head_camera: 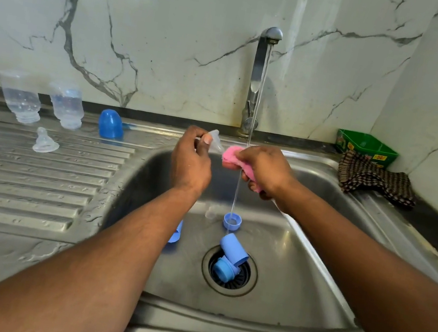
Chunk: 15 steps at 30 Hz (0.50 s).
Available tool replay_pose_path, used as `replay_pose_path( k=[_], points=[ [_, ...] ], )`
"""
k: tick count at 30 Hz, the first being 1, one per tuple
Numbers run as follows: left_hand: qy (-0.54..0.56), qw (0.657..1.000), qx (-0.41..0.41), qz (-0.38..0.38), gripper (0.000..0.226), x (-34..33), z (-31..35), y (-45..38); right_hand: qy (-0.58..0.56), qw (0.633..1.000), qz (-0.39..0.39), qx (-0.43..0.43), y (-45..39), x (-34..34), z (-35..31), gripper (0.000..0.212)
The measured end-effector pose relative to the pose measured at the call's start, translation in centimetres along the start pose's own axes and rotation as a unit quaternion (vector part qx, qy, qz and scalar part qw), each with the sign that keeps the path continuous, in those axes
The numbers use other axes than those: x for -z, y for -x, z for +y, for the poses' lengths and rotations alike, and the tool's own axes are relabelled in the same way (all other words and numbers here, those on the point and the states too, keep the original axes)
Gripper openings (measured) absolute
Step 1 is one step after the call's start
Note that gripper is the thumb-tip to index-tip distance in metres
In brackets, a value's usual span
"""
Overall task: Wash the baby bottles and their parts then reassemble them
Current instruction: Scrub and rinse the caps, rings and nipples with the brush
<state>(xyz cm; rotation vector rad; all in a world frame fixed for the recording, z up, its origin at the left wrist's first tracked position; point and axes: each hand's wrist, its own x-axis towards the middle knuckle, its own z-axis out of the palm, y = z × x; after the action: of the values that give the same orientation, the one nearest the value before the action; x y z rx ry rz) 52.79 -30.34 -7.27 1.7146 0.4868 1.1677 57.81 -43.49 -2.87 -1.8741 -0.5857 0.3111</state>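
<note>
Head view, over the sink: the left hand pinches a clear teat, and the right hand grips a pink sponge right against it, beside the tap's thin stream. Blue caps and a ring lie in the basin. Upturned bottles stand on the drainboard, with another teat near them.

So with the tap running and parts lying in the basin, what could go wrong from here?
1. The blue parts lie over the drain strainer; they may block drainage.
2. The left hand pinches a wet clear teat, which could slip into the sink.
</note>
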Motion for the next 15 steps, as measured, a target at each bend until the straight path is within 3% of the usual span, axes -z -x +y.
replay_pose_path(
  k=[3, 6, 9, 12, 15],
  points=[
    [0.026, 0.999, -0.017, -0.021, 0.013, -0.4, 0.9, 0.5, 0.032, 0.999, 0.043, -0.011, 0.0, 0.0, 0.2, 0.030],
    [0.018, 0.995, -0.061, -0.075, 0.010, -1.0, 0.9, 1.0, -0.004, 0.999, 0.015, -0.034, -0.1, 0.2, 0.2, 0.035],
    [-0.060, 0.989, -0.105, -0.085, 0.013, -0.7, 0.6, 1.1, -0.044, 0.998, -0.025, -0.032, -0.3, 0.3, 0.5, 0.037],
    [-0.151, 0.983, -0.089, -0.052, 0.013, 0.0, 1.0, 1.1, -0.033, 0.999, -0.019, 0.005, 0.2, 0.3, 0.4, 0.018],
    [-0.104, 0.991, -0.044, -0.068, 0.016, 0.1, 0.7, 0.9, -0.045, 0.997, 0.061, 0.033, -0.2, 0.6, 0.8, 0.019]
  ],
)
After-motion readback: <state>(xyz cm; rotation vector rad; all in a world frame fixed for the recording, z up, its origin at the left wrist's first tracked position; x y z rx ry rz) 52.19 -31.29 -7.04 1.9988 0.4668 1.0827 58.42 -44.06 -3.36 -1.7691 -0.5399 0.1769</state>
